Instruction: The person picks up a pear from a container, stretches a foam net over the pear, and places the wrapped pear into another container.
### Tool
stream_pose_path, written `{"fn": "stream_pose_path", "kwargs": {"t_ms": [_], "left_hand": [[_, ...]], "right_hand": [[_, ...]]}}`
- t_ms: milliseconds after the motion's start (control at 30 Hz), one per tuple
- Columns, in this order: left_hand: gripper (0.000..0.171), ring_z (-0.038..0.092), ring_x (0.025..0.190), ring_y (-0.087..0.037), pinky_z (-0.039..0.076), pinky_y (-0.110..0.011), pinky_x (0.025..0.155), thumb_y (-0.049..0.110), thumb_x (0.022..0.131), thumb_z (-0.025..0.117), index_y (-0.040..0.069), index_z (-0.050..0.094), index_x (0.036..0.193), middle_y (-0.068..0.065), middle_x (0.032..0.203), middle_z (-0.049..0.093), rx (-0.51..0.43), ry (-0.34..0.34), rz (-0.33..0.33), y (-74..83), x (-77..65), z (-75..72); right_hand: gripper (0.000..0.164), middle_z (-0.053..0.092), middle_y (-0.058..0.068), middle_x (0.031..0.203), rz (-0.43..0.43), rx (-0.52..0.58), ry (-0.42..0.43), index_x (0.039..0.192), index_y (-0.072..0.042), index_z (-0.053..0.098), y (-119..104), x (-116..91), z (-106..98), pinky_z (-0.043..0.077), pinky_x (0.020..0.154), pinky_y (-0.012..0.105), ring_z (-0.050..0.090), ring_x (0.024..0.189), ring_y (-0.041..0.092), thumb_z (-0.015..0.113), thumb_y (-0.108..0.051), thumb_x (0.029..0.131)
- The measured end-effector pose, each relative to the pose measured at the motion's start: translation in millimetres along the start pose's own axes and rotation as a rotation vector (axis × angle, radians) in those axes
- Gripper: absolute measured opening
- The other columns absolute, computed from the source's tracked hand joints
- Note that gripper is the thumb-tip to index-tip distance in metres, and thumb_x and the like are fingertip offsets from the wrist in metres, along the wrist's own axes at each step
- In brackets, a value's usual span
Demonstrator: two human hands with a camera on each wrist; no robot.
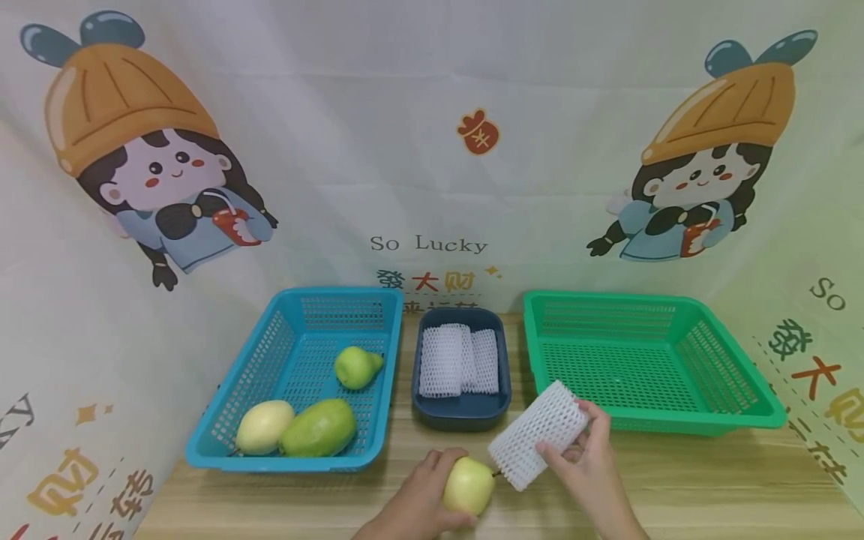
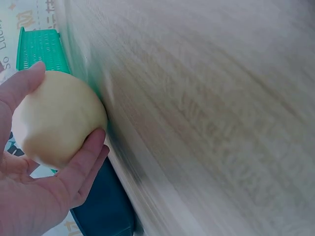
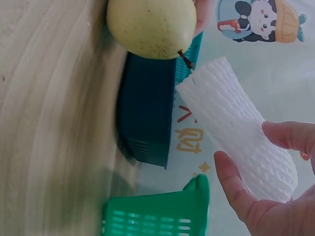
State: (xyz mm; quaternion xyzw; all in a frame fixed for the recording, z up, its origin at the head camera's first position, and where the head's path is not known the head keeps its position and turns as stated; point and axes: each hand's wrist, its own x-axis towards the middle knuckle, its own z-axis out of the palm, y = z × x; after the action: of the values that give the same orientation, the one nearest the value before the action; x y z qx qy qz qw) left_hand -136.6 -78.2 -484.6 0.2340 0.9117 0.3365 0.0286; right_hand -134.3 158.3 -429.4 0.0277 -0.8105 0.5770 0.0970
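My left hand (image 1: 427,495) grips a pale yellow pear (image 1: 469,487), its dark stem pointing right. In the left wrist view the thumb and fingers curl round the pear's (image 2: 61,118) sides. My right hand (image 1: 589,457) pinches a white foam net sleeve (image 1: 538,435) between thumb and fingers, near its far end. The sleeve is tilted, its lower end right at the pear's stem. In the right wrist view the sleeve (image 3: 241,132) looks flattened, and the stem tip overlaps its edge.
A blue basket (image 1: 196,454) at left holds a green pear (image 1: 356,367), a yellow fruit (image 1: 265,426) and a green mango (image 1: 319,429). Several foam sleeves (image 1: 442,361) lie in the dark blue bin (image 1: 461,421) at the middle. A green basket (image 1: 648,420) stands at right, on the wooden table (image 1: 715,487).
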Motion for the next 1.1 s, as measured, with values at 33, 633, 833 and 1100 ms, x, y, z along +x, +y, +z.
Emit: {"fn": "stream_pose_path", "kwargs": {"t_ms": [33,633,833,1100], "left_hand": [[0.075,0.055,0.091,-0.018,0.047,-0.03,0.071,0.038,0.067,0.08,0.013,0.045,0.127,-0.008,0.107,0.054,-0.002,0.0,-0.006,-0.2,-0.3,0.4],[0.076,0.057,0.094,-0.021,0.049,-0.032,0.077,0.038,0.066,0.081,0.007,0.045,0.125,-0.01,0.112,0.055,-0.019,0.059,-0.016,-2.4,0.1,2.0],[0.077,0.057,0.095,-0.022,0.049,-0.033,0.078,0.038,0.066,0.082,0.006,0.044,0.126,-0.012,0.112,0.054,-0.031,0.044,-0.034,-0.3,0.6,0.3],[0.078,0.056,0.098,-0.023,0.048,-0.036,0.082,0.039,0.068,0.08,0.006,0.042,0.128,-0.011,0.113,0.054,-0.037,-0.002,-0.063,-0.6,0.7,-1.7]], "right_hand": [[0.078,0.049,0.034,0.116,0.014,0.013,0.001,0.133,0.006,0.015,2,0,2,0.053,0.071,0.018,0.062,0.088,0.018,0.068,0.007,0.076],[0.064,0.052,0.028,0.116,0.082,0.043,0.009,0.131,0.005,0.02,17,-16,23,0.053,0.072,0.02,0.056,0.085,-0.004,0.064,-0.01,0.087],[0.035,0.052,0.025,0.113,0.059,0.017,0.023,0.125,0.007,0.032,16,-19,19,0.055,0.072,0.026,0.056,0.085,-0.005,0.035,-0.018,0.101],[0.027,0.046,0.026,0.133,0.106,0.077,0.084,0.108,0.007,0.05,17,-14,17,0.044,0.082,0.008,0.043,0.098,-0.018,0.053,-0.015,0.094]]}}
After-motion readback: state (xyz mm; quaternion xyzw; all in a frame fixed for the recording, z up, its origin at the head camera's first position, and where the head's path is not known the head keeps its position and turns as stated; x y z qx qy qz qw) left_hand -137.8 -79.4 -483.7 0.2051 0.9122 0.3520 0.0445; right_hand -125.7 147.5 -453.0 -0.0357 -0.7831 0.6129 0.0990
